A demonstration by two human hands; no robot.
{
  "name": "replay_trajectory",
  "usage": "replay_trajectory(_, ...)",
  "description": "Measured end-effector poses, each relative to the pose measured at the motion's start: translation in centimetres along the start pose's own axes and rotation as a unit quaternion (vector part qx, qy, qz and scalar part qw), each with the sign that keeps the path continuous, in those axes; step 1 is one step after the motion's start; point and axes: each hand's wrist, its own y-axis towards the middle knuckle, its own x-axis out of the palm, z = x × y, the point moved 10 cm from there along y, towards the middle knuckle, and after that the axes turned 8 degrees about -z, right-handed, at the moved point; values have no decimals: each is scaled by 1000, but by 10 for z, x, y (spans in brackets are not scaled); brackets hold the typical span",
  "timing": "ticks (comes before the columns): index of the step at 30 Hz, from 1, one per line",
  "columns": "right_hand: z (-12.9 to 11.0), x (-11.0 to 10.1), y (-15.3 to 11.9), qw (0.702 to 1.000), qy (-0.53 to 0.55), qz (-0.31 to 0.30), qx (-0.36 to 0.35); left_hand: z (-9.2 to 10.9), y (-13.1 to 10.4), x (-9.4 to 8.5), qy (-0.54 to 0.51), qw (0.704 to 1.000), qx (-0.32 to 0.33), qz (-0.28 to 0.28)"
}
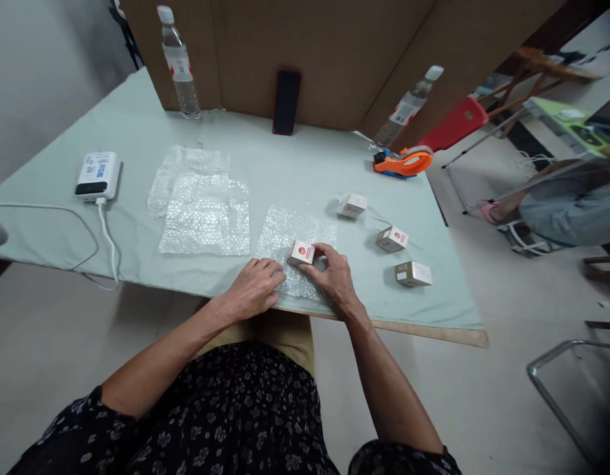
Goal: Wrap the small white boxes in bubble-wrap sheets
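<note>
A small white box [301,253] with a red label rests on a sheet of bubble wrap [297,224] near the table's front edge. My right hand [334,274] grips the box's right end between thumb and fingers. At the sheet's left edge is my left hand [258,285], its fingers curled; whether they pinch the wrap is hidden. More bubble wrap sheets [206,214] lie overlapping to the left. On the right stand similar small boxes: one farther back [353,205], one in the middle [392,239] and one nearer [413,274].
An orange tape dispenser [403,162] sits at the back right. Water bottles [181,69] [407,111] and a phone [287,102] stand before a cardboard panel [314,59]. A white device [97,175] with a cable is at left. Another person's leg [562,204] shows at right.
</note>
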Motion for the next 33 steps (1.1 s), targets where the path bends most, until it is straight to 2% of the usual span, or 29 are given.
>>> replay_trajectory(4, -3, 2, 2, 1000, -6, 0, -17, 1, 3, 2, 37, 999, 21, -12)
replay_trajectory(6, -1, 3, 4, 1000, -10, -8, -19, 2, 4, -2, 27, 999, 31, 2)
replay_trajectory(9, 1, -2, 5, 999, -19, -26, -18, 0, 6, -22, -24, 998, 20, 61)
replay_trajectory(12, -4, -16, 0, 998, 39, -49, -32, -9, 16, -45, -69, 990, -21, 119)
replay_trajectory(14, -11, -24, -4, 995, 66, -62, -49, -16, 28, -56, -82, 986, -51, 133)
replay_trajectory(16, -21, -28, -6, 995, 28, -65, -67, -25, 39, -62, -92, 983, -86, 132)
replay_trajectory(19, -28, -23, -2, 994, -49, -58, -78, -36, 49, -59, -121, 980, -123, 99)
replay_trajectory(23, -28, -15, 7, 994, -17, -54, -88, -33, 49, -51, -139, 985, -84, 59)
replay_trajectory(27, -27, -15, 11, 993, 25, -61, -94, -40, 49, -49, -184, 975, -85, 88)
replay_trajectory(33, -30, -16, 15, 991, 47, -63, -105, -47, 61, -38, -332, 933, -83, 114)
